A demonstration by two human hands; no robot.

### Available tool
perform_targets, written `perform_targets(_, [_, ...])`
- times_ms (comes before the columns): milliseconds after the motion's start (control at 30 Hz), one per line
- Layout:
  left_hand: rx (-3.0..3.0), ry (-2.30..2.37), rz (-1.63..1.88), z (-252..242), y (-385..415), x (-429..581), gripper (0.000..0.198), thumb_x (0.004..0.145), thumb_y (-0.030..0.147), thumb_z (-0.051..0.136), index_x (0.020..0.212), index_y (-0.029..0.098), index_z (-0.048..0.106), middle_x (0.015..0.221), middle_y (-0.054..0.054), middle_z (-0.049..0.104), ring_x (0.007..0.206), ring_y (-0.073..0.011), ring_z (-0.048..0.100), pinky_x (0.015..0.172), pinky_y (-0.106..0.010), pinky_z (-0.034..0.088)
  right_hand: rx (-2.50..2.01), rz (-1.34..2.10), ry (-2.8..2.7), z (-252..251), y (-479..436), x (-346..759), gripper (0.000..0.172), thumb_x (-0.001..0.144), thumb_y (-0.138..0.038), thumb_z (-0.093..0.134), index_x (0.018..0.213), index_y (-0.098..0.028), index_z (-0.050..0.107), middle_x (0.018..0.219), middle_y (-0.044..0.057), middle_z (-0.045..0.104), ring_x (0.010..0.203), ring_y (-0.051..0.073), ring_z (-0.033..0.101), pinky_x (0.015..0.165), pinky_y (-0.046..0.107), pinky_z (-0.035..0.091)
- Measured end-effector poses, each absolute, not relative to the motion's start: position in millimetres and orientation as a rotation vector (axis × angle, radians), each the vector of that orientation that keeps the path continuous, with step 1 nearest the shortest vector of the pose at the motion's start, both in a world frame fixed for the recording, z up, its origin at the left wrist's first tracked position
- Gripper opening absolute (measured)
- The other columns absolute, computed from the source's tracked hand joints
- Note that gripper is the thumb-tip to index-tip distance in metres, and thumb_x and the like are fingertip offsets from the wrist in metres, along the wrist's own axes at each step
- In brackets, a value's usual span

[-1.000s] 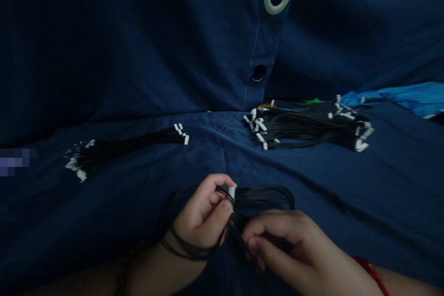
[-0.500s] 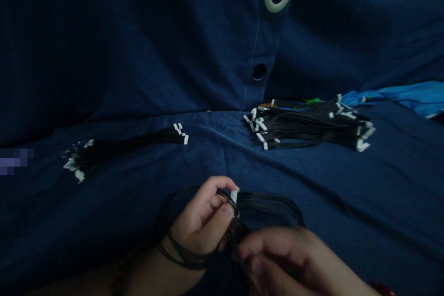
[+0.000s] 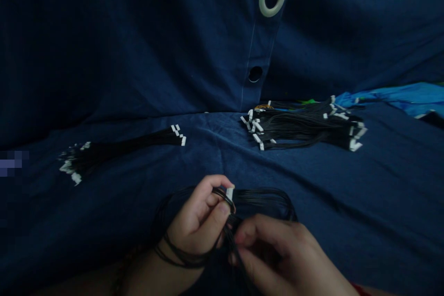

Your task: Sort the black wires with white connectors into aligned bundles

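Firmly, the left hand (image 3: 196,222) pinches the white plugs (image 3: 229,193) of a black wire bundle (image 3: 263,199), its loops draped round the wrist to keep them gathered, while the right hand (image 3: 274,254) closes on loose strands (image 3: 231,240) at 12 o'clock, a small wire pile (image 3: 121,150) lying at 10 o'clock and a larger wire pile (image 3: 305,129) at 1 o'clock.

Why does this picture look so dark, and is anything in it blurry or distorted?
In the head view, dim light leaves the navy cloth in deep shadow, especially upper left; the right hand looks slightly soft, and the black wires merge into dark strands; a blocky pixelated patch sits at the left edge; no strong glare shows.
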State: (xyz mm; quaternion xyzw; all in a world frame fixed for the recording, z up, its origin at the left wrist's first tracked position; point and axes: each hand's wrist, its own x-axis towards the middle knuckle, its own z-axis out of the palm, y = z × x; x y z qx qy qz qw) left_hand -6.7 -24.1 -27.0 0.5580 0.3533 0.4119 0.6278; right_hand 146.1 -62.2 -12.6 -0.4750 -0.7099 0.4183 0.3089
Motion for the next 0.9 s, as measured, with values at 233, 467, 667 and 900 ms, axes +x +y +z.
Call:
perform_targets(233, [1.248, 0.838, 0.91, -22, -23, -5, 0.027, 0.08, 0.035, 0.052, 0.101, 0.022, 0.039, 0.063, 0.006, 0.049, 0.038, -0.0021, 0.041, 0.035, -0.012, 0.032, -1.332, 1.124, -1.778, -13, -57, 143, 0.009, 0.072, -0.011, 0.051, 0.07, -0.018, 0.057, 0.064, -0.003, 0.062, 0.056, 0.008, 0.055, 0.05, 0.015, 0.04])
perform_targets(467, [1.149, 0.882, 0.987, -18, -28, -2, 0.028, 0.076, 0.034, 0.057, 0.097, 0.021, 0.044, 0.059, 0.007, 0.048, 0.038, -0.0023, 0.038, 0.036, -0.013, 0.029, -1.332, 0.995, -2.018, 2, -57, 160, 0.01, 0.076, -0.013, 0.053, 0.073, -0.019, 0.059, 0.064, -0.004, 0.061, 0.056, 0.008, 0.054, 0.052, 0.016, 0.038])
perform_targets(667, [1.204, 0.859, 0.904, -20, -26, -6, 0.026, 0.08, 0.033, 0.053, 0.1, 0.022, 0.041, 0.063, 0.005, 0.05, 0.039, -0.003, 0.039, 0.037, -0.014, 0.032, -1.4, 1.123, -2.016, 13, -53, 165, 0.014, 0.073, -0.011, 0.05, 0.074, -0.022, 0.058, 0.069, -0.005, 0.062, 0.062, 0.009, 0.055, 0.054, 0.017, 0.038])
perform_targets(900, [1.174, 0.933, 0.914, -16, -29, -4, 0.026, 0.077, 0.031, 0.055, 0.099, 0.022, 0.043, 0.062, 0.005, 0.051, 0.038, -0.0028, 0.037, 0.036, -0.014, 0.03, -1.277, 1.828, -1.459, 25, -49, 170, 0.007, 0.069, -0.022, 0.048, 0.075, -0.019, 0.044, 0.058, -0.005, 0.043, 0.05, 0.008, 0.041, 0.049, 0.019, 0.036])
